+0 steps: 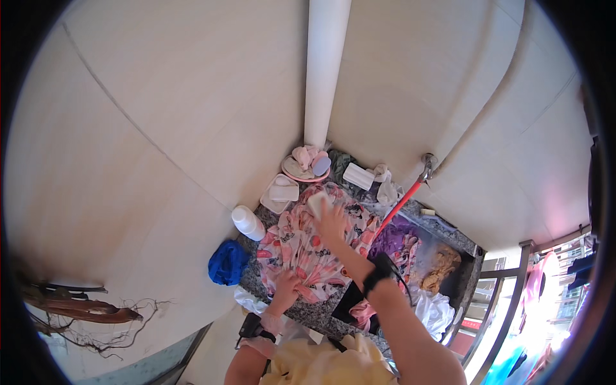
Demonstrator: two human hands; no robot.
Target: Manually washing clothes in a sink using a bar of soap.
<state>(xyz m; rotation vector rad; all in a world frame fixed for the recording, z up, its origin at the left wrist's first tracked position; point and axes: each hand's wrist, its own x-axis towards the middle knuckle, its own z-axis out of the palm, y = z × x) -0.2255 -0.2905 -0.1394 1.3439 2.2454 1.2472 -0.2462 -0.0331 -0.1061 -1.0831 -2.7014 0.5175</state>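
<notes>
A wet pink-and-white patterned cloth garment (320, 250) lies spread over a speckled stone counter (320, 317). My right hand (333, 224) is on its upper part, gripping a pale rectangular bar or brush (318, 204) against the fabric; which of the two cannot be told. At the lower left edge of the garment, my left hand (286, 286) rests with bent fingers on the fabric, and whether it pinches any is unclear. A purple cloth (394, 236) lies right of the garment, beside a red hose (397, 207) running down from a metal tap (428, 163).
Along the back stand a pink basin (288, 174), a white soap tray (266, 204) and a white ribbed block (358, 176). A white bottle (249, 223) and blue bag (228, 262) are left. Brown cloth (440, 267) lies in the sink at right, near a white plastic bag (434, 313).
</notes>
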